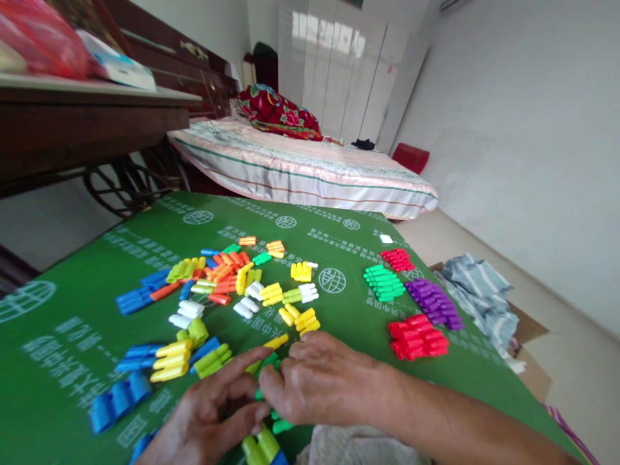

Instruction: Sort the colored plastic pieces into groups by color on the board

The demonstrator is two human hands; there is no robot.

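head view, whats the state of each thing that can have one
Left hand, fingers bent near green pieces, grip unclear
Right hand, fingers curled at green pieces, grip partly hidden
Purple pieces, grouped together
Yellow pieces, in several clusters
Red quilt, bunched up
Bed cover, spread out
Striped cloth, crumpled
Wardrobe doors, apparently shut

Loose pieces left on table, piece groups right; bed behind table; cloth just right of table.
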